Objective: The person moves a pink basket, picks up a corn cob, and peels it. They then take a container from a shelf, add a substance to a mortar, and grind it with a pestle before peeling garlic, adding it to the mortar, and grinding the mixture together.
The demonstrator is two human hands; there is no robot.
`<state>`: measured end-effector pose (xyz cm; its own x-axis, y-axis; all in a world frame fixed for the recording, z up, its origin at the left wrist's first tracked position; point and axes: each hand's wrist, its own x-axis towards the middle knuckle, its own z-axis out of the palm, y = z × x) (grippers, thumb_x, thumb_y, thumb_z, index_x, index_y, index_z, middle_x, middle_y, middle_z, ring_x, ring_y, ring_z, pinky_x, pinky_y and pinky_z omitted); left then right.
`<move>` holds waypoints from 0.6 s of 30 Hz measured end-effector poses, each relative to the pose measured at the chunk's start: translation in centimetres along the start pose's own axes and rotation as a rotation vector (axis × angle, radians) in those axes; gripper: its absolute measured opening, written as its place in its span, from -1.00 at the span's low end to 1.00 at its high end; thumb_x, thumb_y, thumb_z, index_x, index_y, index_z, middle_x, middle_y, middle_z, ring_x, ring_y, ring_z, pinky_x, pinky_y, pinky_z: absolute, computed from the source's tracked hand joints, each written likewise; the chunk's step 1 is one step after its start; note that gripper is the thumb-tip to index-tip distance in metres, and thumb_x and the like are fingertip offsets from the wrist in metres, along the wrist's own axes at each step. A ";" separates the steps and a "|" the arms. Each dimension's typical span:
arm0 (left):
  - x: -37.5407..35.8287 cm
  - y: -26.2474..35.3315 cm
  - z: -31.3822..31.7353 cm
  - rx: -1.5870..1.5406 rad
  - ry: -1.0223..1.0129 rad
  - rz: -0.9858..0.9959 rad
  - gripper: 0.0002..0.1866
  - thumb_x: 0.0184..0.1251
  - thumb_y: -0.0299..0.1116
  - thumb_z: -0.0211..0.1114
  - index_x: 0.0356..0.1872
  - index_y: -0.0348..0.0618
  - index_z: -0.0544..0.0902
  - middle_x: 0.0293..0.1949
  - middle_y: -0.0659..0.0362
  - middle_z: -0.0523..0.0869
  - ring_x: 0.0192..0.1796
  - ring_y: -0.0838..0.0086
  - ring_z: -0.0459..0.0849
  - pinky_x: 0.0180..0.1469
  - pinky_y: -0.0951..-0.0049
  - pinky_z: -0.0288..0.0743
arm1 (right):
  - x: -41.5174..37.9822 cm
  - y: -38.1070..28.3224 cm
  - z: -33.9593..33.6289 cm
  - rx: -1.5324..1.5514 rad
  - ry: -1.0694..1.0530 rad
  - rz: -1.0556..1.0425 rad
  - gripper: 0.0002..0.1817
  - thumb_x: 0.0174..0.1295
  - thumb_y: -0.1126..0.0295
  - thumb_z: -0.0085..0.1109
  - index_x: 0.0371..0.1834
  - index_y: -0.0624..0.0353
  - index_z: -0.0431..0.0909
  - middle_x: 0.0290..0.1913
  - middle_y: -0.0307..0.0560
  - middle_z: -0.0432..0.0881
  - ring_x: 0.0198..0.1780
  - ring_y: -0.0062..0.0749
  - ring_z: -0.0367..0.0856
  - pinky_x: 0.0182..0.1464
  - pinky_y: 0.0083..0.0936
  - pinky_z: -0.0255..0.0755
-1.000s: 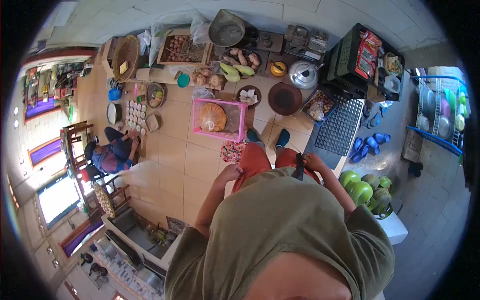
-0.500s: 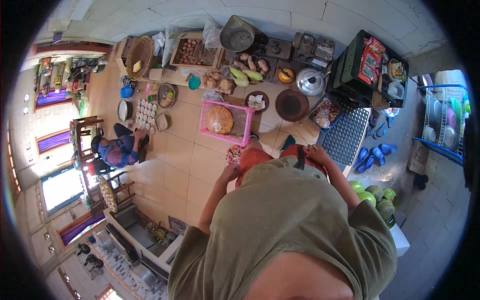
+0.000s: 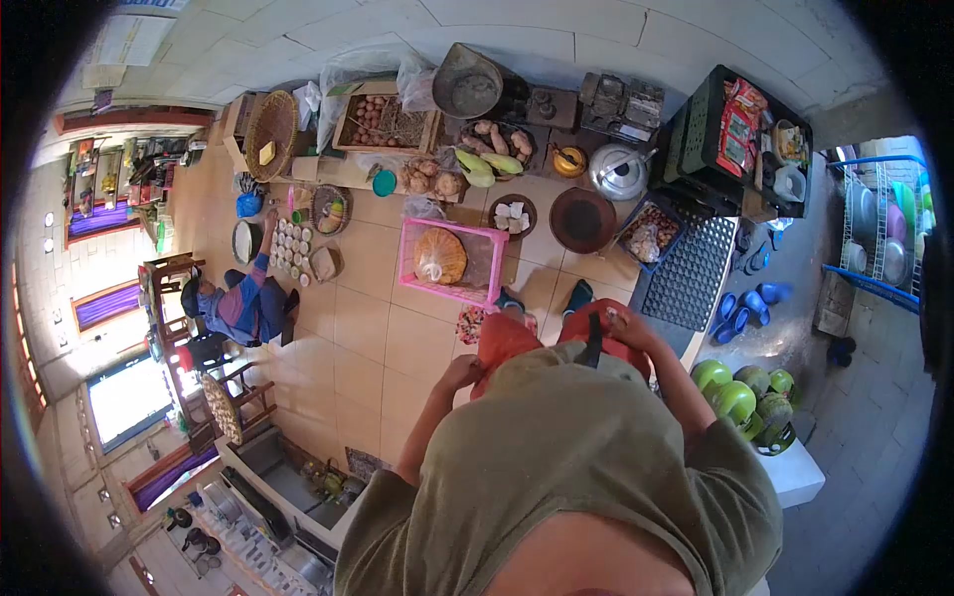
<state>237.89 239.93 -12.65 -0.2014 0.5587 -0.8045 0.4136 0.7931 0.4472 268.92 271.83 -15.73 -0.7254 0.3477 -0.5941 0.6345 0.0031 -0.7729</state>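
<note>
My left hand [image 3: 462, 372] is closed at the outer side of the left leg of my red shorts [image 3: 512, 348], with the fabric at its fingers. On the other side, my right hand [image 3: 626, 327] curls at the right leg of the shorts, its fingers bent against the cloth. A dark strap [image 3: 593, 341] hangs down between my thighs. In front of my feet stands a pink-framed crate [image 3: 500, 260] with a large orange pumpkin [image 3: 439, 256] in it. Neither hand touches the crate.
At left, another person [image 3: 243, 308] sits reaching towards several small cups [image 3: 291, 248]. Along the wall are a box of eggs [image 3: 376, 117], a kettle [image 3: 618, 171] and a brown bowl [image 3: 583, 220]. Green melons [image 3: 733, 400] lie at right, near blue sandals [image 3: 730, 323].
The other person has stretched an arm out past the cups. My knees and feet show farther down in the view. Both my hands stay at the shorts.
</note>
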 end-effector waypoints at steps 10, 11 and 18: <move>-0.6 -5.6 -2.3 -0.166 -1.095 0.109 -0.71 0.06 -0.30 0.22 -0.16 -0.15 0.61 -0.27 0.13 0.68 -0.34 0.36 0.63 -0.22 0.32 0.50 | -2.7 -4.7 5.6 -0.172 -0.626 0.094 -0.68 0.09 0.08 0.16 -0.30 0.09 0.41 -0.49 -0.15 0.50 -0.40 -0.51 0.51 -0.37 -0.46 0.39; 0.4 -7.1 -1.6 -0.130 -1.155 0.048 -0.70 0.07 -0.30 0.22 -0.15 -0.15 0.61 -0.27 0.13 0.68 -0.34 0.35 0.63 -0.22 0.31 0.51 | -1.6 -3.9 7.1 -0.095 -0.640 0.225 -0.67 0.06 0.11 0.21 -0.27 0.10 0.42 -0.47 -0.18 0.51 -0.39 -0.52 0.50 -0.35 -0.47 0.39; 8.4 -15.7 1.3 -0.082 -1.232 -0.142 -0.70 0.13 -0.30 0.17 -0.10 -0.14 0.57 -0.25 0.12 0.67 -0.32 0.33 0.62 -0.23 0.26 0.52 | 11.9 4.1 13.0 0.102 -0.047 0.149 -0.48 -0.07 0.07 0.29 -0.06 0.12 0.47 -0.31 -0.06 0.59 -0.32 -0.38 0.56 -0.32 -0.42 0.45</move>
<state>230.83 231.86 -26.96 0.7457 -0.0984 -0.6590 0.3910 0.8654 0.3133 259.43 263.77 -28.87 -0.6385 0.2931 -0.7116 0.7072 -0.1414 -0.6928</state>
